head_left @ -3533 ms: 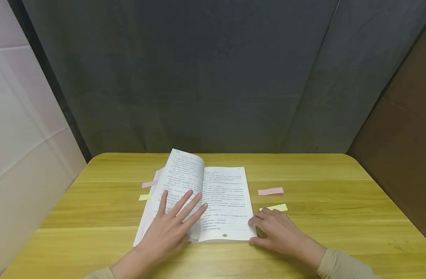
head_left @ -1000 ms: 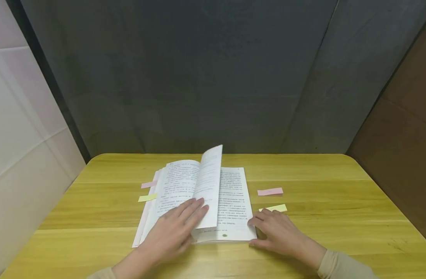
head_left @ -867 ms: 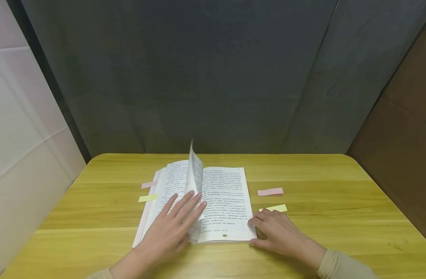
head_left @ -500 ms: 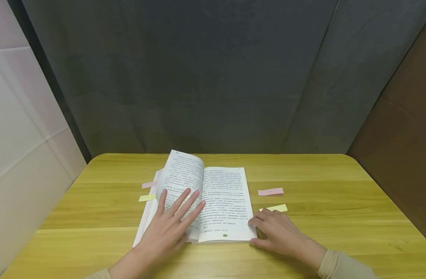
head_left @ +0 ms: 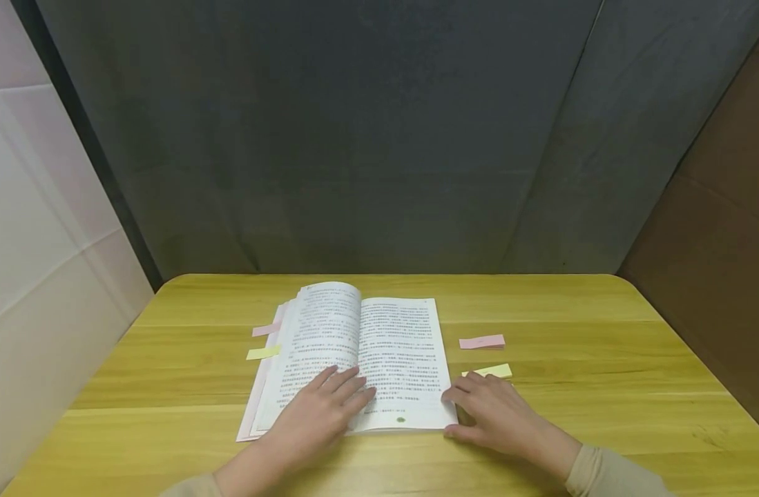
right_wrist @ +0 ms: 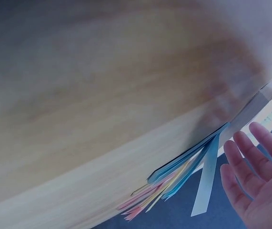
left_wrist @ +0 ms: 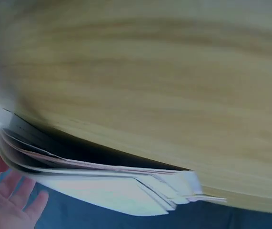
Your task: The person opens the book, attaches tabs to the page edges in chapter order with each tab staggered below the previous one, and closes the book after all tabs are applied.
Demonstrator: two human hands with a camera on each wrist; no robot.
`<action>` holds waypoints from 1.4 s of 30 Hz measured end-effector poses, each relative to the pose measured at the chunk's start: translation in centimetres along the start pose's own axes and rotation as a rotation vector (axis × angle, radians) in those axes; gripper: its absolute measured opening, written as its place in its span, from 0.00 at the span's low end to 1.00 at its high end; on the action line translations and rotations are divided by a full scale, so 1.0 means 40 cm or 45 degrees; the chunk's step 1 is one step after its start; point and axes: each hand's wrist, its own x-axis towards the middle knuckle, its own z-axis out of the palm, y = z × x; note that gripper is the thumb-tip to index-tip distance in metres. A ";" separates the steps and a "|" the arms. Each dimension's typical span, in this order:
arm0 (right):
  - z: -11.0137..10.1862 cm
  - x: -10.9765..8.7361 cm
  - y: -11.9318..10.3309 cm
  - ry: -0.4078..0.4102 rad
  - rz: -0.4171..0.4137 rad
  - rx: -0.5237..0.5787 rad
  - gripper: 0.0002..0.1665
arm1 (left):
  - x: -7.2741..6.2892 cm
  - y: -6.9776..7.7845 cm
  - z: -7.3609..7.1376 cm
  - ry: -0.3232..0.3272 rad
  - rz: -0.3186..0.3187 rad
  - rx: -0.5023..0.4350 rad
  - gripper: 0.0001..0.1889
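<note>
An open book (head_left: 404, 345) of printed text lies on the wooden table, its left pages (head_left: 323, 324) bowing up near the spine. My left hand (head_left: 320, 411) rests across the bottom of the left pages, fingers reaching over the spine. In the left wrist view, those pages (left_wrist: 97, 191) show edge-on in curved layers beside the left hand (left_wrist: 7, 205). At the book's lower right corner, my right hand (head_left: 497, 417) touches the page edge with thumb and forefinger. In the right wrist view, the fingers of the right hand (right_wrist: 259, 176) are loosely extended.
A pink sticky-flag pad (head_left: 482, 342) and a yellow one (head_left: 494, 371) lie right of the book, the yellow one partly behind my right hand. Pink (head_left: 266, 330) and yellow (head_left: 263, 353) tabs stick out of the book's left side. A dark curtain (head_left: 379, 138) hangs behind the table.
A raised page has been turned leftward and now lies on the left stack. My left hand has come down and slightly right, its fingers closer together. The right hand has stayed put.
</note>
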 end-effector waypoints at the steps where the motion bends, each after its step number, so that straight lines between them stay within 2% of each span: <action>1: 0.000 0.000 0.000 0.001 0.000 0.001 0.23 | 0.003 0.005 0.003 0.003 0.005 -0.009 0.22; 6: 0.002 0.001 -0.001 0.001 0.001 0.005 0.23 | 0.018 0.022 0.014 -0.002 -0.025 0.002 0.13; 13: -0.002 0.003 -0.006 -0.009 0.012 0.017 0.22 | 0.029 0.026 0.017 -0.094 -0.078 0.070 0.25; 16: -0.004 0.005 -0.008 -0.023 0.023 0.024 0.23 | 0.033 0.023 0.016 -0.114 -0.100 0.064 0.26; 21: -0.005 0.006 -0.009 -0.039 0.033 0.028 0.23 | 0.035 0.017 0.015 -0.098 -0.101 0.048 0.25; 25: -0.004 0.005 -0.009 -0.039 0.032 0.025 0.23 | 0.036 0.017 0.010 -0.050 -0.040 0.037 0.22; 31: -0.003 0.004 -0.008 -0.039 0.026 0.025 0.23 | 0.040 0.025 0.007 0.175 0.195 0.077 0.05; 34: -0.002 0.003 -0.006 -0.026 0.020 0.028 0.23 | 0.040 0.029 0.003 0.237 0.261 0.129 0.13; 37: -0.001 0.003 -0.005 -0.017 0.013 0.030 0.23 | 0.036 0.030 -0.003 0.232 0.280 0.188 0.18; 42: -0.002 0.005 -0.004 -0.030 0.010 0.030 0.23 | 0.026 0.026 -0.016 0.109 0.278 0.219 0.25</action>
